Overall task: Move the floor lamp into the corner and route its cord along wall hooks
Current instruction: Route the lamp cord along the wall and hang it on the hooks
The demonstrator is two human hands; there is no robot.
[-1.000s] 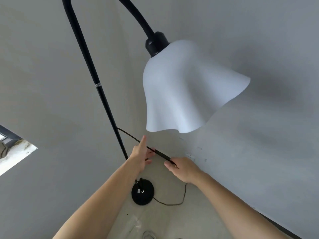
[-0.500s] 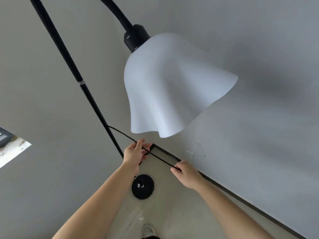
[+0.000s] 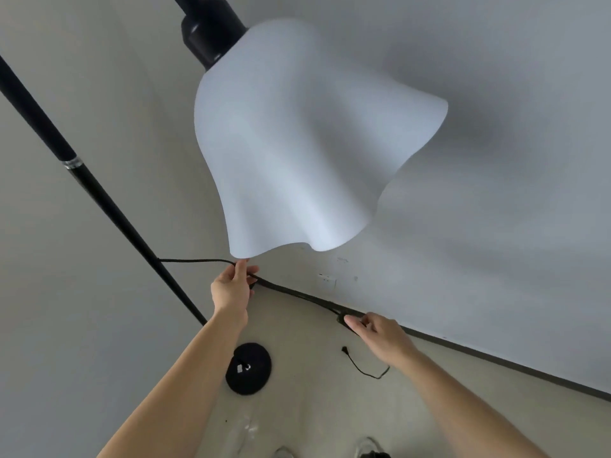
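Observation:
The floor lamp stands in the corner: its black pole (image 3: 109, 209) slants down to a round black base (image 3: 248, 368) on the floor, and its wavy white shade (image 3: 297, 143) hangs close above my hands. The black cord (image 3: 195, 260) leaves the pole and runs right. My left hand (image 3: 233, 287) pinches the cord just under the shade's rim. My right hand (image 3: 380, 332) grips the cord farther along, near the baseboard, and the stretch between the hands is taut. The cord's end with the plug (image 3: 345, 350) dangles below my right hand. No wall hooks can be made out.
Two grey walls meet behind the lamp. A white wall socket (image 3: 326, 280) sits low on the right wall, above the dark baseboard (image 3: 496, 358). My shoes (image 3: 368, 449) show at the bottom edge on the beige floor.
My hands have spread apart along the cord; the right hand slid right and down toward the baseboard. The plug end now hangs free below it. The view has moved closer under the shade.

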